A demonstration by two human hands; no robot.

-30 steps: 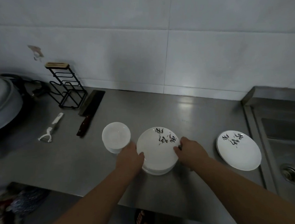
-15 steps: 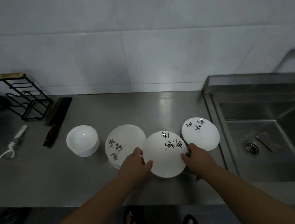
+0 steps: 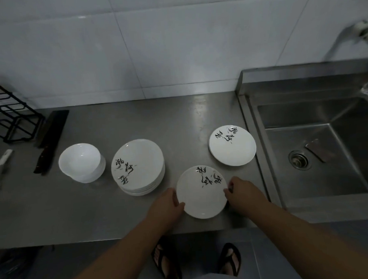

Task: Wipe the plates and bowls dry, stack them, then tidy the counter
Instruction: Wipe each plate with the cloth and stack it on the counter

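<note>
A white plate (image 3: 199,196) with black brush lettering is held over the counter's front edge. My left hand (image 3: 168,204) grips its left rim and my right hand (image 3: 242,192) grips its right rim. To its left stands a stack of like plates (image 3: 138,168). Further left is a stack of plain white bowls (image 3: 82,162). A second, low pile of lettered plates (image 3: 232,145) lies at the right, beside the sink.
The steel counter (image 3: 115,125) ends at a sink (image 3: 318,146) on the right with a drain and a small dark pad in it. A cleaver (image 3: 50,136), a black wire rack (image 3: 9,117) and a white peeler (image 3: 0,168) are at the far left.
Both hands lifted one plate off the middle stack and carried it to the right, toward the front edge. The view swung right, so the sink shows more.
</note>
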